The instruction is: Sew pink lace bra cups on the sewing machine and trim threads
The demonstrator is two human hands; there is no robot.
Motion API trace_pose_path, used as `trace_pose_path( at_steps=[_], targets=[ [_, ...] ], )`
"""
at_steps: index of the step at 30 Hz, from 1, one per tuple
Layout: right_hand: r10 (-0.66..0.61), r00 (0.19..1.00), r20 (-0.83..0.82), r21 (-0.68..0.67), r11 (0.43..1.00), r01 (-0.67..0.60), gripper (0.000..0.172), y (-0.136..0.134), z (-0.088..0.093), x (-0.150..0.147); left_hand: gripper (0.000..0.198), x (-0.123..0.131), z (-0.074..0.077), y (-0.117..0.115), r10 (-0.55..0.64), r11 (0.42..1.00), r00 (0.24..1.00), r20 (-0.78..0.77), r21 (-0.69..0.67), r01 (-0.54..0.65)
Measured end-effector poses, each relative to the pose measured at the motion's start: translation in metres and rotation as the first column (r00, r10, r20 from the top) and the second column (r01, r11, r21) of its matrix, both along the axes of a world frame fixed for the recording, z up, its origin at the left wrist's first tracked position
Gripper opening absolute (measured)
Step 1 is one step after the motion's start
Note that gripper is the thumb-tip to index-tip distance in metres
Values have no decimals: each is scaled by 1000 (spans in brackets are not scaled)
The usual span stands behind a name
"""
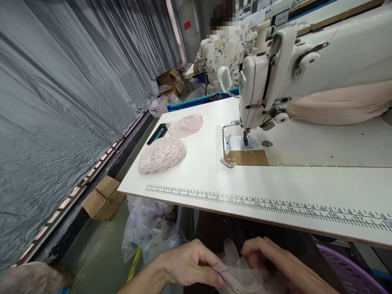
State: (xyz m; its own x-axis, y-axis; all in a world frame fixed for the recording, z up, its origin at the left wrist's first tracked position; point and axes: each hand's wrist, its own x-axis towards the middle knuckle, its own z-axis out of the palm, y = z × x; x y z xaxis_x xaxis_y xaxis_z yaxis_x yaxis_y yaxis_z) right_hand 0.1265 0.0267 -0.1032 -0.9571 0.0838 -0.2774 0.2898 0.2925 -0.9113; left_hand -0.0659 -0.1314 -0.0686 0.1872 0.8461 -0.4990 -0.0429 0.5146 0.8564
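Left hand (190,265): fingers closed, with thumb and forefinger pinching one end of a pale pink lace strip (237,283).

Right hand (278,263): fingers curled down and shut on the same strip just beside the left fingertips. The exact pinch point is hidden behind a thin translucent plastic film (231,251) that rises between the two hands.

Location: the strip spans the short gap between the two sets of fingertips. It sits below the near edge of the white laminate sewing table (199,179) and does not touch it.

Handling, as a judgement:
- The strip looks very light and limp, with no stiffness of its own.
- Its openwork is liable to snag or stretch under a hard pull.
- It appears best held at the edge band with a flat two-finger pinch, the hands close together to keep it taut.

Surroundings:
- A domed pink lace cup piece (161,155) lies on the table, beyond and to the left of the left fingers and well apart from them.
- A white industrial sewing machine (306,69) stands beyond the right fingers.
- A purple perforated plastic basket (352,273) sits just to the right of the right hand.
- Clear plastic bags (150,228) hang to the left of the left hand.
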Motion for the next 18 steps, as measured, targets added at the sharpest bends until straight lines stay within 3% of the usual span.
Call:
trace_pose_path(
  at_steps=[2,5,12,18],
  targets=[
    [126,991,-37,-4,992,-126,66,4,9,-9,66,-4,-1,3,-110,993,993,-37,28,111],
    [283,954,-95,-40,957,-288,70,6,17,-28,68,-9,-1,3,-208,975,975,-76,61,212],
    [238,969,-68,-76,967,-243,30,9,9,-30,52,-19,0,-11,7,999,1000,-4,34,-7],
    [255,963,-88,-117,957,-264,19,11,22,-29,47,-20,0,0,-55,998,996,-77,-9,54]
  ],
)
